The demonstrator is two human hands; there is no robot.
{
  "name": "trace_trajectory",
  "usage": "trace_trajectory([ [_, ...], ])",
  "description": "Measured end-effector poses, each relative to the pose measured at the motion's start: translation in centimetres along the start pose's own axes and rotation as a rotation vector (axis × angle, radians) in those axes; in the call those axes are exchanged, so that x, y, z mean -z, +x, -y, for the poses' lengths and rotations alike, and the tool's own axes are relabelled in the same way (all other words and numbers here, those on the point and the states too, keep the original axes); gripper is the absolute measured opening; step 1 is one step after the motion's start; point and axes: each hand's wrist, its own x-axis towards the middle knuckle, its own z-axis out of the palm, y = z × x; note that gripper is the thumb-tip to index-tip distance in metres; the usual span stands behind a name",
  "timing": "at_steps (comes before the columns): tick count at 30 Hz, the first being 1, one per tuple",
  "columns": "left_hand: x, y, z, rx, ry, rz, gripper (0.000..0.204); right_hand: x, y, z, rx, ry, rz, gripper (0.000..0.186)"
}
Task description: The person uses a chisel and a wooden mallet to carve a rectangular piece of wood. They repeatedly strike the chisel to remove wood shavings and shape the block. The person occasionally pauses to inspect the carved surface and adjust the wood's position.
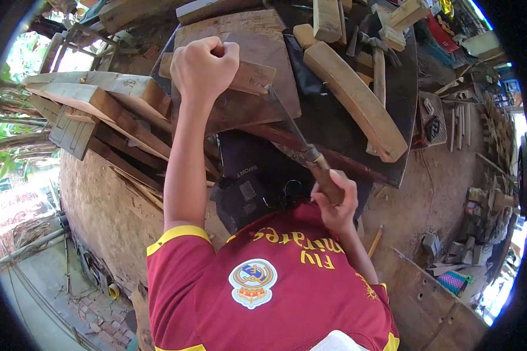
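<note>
My left hand point(206, 65) is closed in a fist over a short reddish-brown wooden block point(255, 77), gripping it on top of a flat brown board point(263, 41). Its fingertips are hidden under the fist. My right hand point(338, 202), lower and nearer my body, is wrapped around the thick wooden handle of a hand tool point(290, 124) with a long, narrow, dark metal blade. The blade slants away to the left, and its far tip is at the right end of the block. Whether the tip touches the wood I cannot tell.
A curved timber piece point(357, 96) lies right of the board on the dark tabletop point(405, 111). Beyond it are a hammer point(379, 70) and wood offcuts point(328, 20). Long thick timbers point(102, 96) are stacked at the left. More scraps point(471, 251) lie on the right-hand floor.
</note>
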Motion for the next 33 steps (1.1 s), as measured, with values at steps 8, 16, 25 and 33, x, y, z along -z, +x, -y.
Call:
trace_trajectory([
  [8, -1.9, 1.4, -1.5, 0.046, 0.054, -0.038, 0.024, -3.3, 0.3, 3.5, -0.234, -0.137, 0.251, 0.082],
  [16, -2.0, 1.4, -2.2, 0.024, 0.103, -0.082, 0.025, 0.6, 2.5, 6.9, -0.062, 0.124, -0.577, 0.047],
  [25, -1.2, 1.0, -2.9, -0.048, 0.03, -0.001, 0.022, 10.1, 11.1, 12.5, 0.706, 0.19, -0.447, 0.056],
  [33, -1.7, 0.8, -2.9, -0.066, 0.007, -0.015, 0.023, 6.4, 22.4, 14.8, 0.415, 0.642, 0.104, 0.064],
])
